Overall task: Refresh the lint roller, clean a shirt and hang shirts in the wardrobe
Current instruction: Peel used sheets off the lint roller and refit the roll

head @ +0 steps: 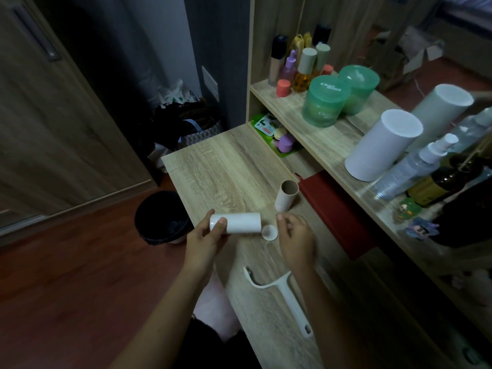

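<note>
Left hand: the left hand (205,235) grips the fresh roll (239,222) at one end, fingers and thumb curled round it, and holds it level over the near edge of the desk (218,169).
Right hand: the right hand (296,242) sits just beside the roll's free end with its fingers loosely bent. I cannot tell whether it pinches anything.
Cap: a small round cap (269,232) shows between the roll's end and the right hand. Whether it is held or lies on the desk is unclear.
Old core: an empty cardboard core (286,195) is on the desk just past the hands, its open end showing.
Handle: the bare roller handle (285,291) lies flat on the desk near the right forearm, with no roll on it.
Further out: a dark bin (162,219) stands on the floor left of the desk, and a red book (335,211) lies to the right under the shelf.
Progress: the refresh looks about halfway, with the spent core off and the new roll in hand but not yet mounted.
Left to do: fit the roll on the handle, probably bin the core, then clean a shirt and hang the shirts. No shirt is plainly in view.
</note>
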Demonstrator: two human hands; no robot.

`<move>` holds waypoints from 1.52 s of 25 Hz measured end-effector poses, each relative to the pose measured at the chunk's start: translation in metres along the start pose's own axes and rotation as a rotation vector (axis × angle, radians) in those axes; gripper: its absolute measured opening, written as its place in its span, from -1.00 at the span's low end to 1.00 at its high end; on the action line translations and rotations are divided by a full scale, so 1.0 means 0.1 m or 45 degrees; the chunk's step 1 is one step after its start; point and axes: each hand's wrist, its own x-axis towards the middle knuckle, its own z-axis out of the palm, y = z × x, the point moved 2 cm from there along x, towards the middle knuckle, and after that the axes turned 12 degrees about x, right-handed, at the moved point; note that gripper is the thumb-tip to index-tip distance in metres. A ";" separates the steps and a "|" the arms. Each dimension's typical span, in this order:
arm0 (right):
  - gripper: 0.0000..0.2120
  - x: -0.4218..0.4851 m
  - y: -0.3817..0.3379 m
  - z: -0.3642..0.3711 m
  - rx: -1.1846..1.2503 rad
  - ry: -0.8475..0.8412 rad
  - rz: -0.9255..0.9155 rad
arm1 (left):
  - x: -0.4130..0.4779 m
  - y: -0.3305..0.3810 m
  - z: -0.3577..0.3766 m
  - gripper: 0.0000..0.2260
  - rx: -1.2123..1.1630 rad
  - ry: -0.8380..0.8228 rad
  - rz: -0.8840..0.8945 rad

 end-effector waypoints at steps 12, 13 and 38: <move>-0.80 -0.08 -0.19 -0.17 0.697 -0.261 0.366 | -0.07 0.08 0.42 -0.82 0.072 -0.187 0.025; -0.73 -0.11 -0.17 -0.16 0.633 -0.246 0.361 | -0.05 0.06 0.42 -0.80 0.043 -0.145 0.011; -0.73 -0.07 -0.91 0.90 0.744 -0.131 0.123 | 0.70 0.48 -0.86 -0.55 0.908 0.226 0.546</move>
